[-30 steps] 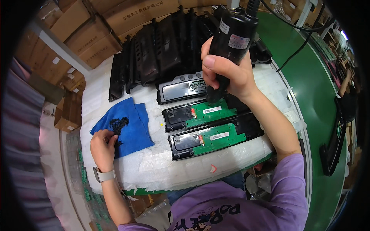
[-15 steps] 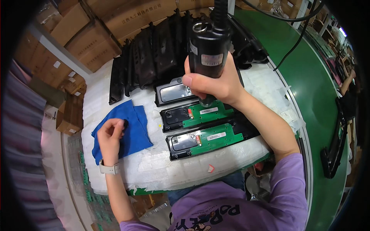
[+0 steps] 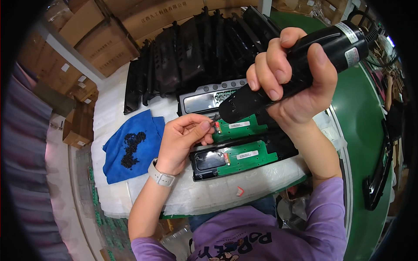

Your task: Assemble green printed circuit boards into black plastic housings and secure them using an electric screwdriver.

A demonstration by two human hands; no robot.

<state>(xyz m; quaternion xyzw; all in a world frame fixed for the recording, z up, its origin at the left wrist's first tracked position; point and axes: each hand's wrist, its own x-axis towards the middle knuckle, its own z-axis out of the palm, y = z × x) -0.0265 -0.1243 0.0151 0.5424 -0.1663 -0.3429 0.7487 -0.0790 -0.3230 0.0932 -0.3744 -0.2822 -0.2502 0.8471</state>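
Note:
My right hand [image 3: 296, 74] is wrapped round a black electric screwdriver [image 3: 335, 48], which is tilted with its working end down to the left. That end is by the fingertips of my left hand [image 3: 185, 135], pinched on what looks like a small black screw, mostly hidden. Both are over the middle black panel, fitted with a green circuit board [image 3: 241, 129]. A similar panel with a green board [image 3: 248, 157] lies nearer me; another panel with a clear window [image 3: 199, 104] lies beyond. On the left, a blue cloth [image 3: 117, 156] bears a pile of small black screws [image 3: 130, 148].
Many black plastic housings [image 3: 183, 52] stand packed along the far side of the white padded table [image 3: 174, 195]. Cardboard boxes [image 3: 100, 43] are stacked behind. A cable runs from the screwdriver at upper right. A red and white scrap [image 3: 240, 191] lies near the front edge.
My left hand has moved right from the blue cloth to the middle panel, uncovering the screw pile. My right hand has lifted the screwdriver off that panel, tilting it from upright.

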